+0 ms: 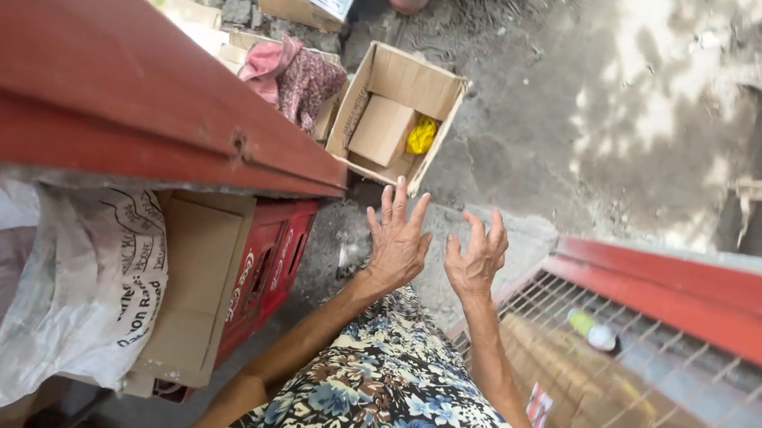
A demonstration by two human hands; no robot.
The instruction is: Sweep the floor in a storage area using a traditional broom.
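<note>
Both my hands empty, fingers spread: the open brown cardboard box [396, 116] lies straight ahead, nearer my left hand [397, 244] than my right hand [475, 258].

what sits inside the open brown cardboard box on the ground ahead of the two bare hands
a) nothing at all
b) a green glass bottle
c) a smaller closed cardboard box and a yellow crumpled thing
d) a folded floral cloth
c: the open brown cardboard box holds a smaller closed cardboard box with a yellow crumpled thing beside it, beyond the empty, spread left hand and right hand.
</note>
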